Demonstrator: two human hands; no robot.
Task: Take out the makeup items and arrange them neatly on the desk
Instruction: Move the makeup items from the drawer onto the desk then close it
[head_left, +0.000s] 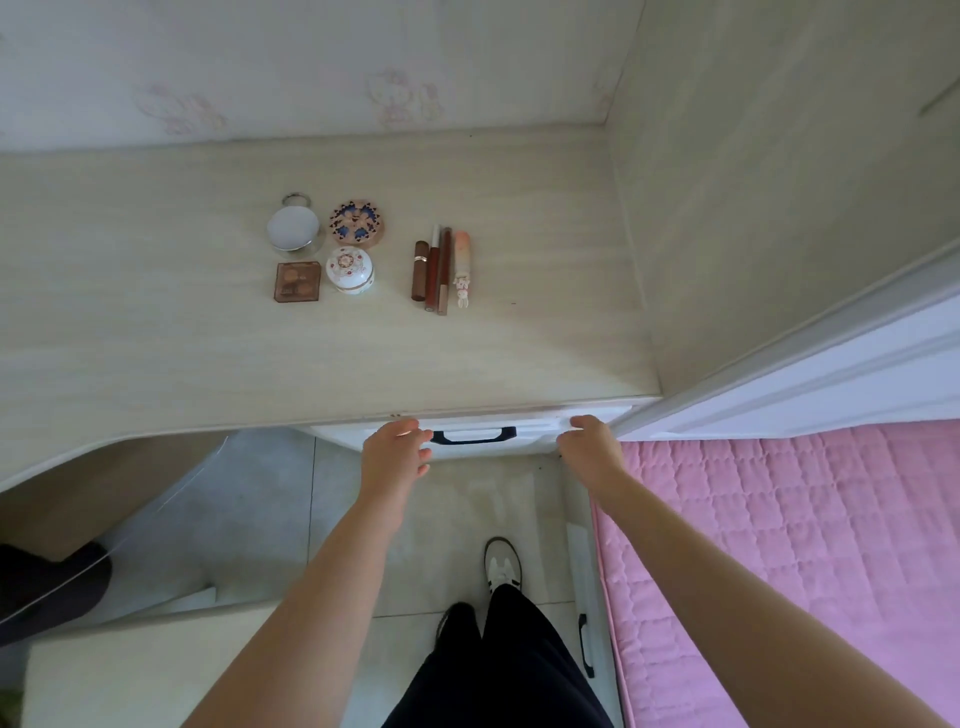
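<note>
- Left hand (396, 451) and right hand (589, 439), fingers relaxed and holding nothing, rested on the drawer front (535, 434), lower centre.
- Makeup items (363, 257) sat grouped on the desk (156, 312), upper centre.

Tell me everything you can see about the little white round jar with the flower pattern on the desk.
The white round jar looks like glazed ceramic, with a domed lid painted in small red and pink flowers and a thin gold-looking band where lid meets base. It stands upright and closed on the pale wood-grain desk, in a two-by-two group: a brown square palette to its left, a patterned round compact behind it. It sits close to both; whether they touch is unclear. No hand touches it.
</note>
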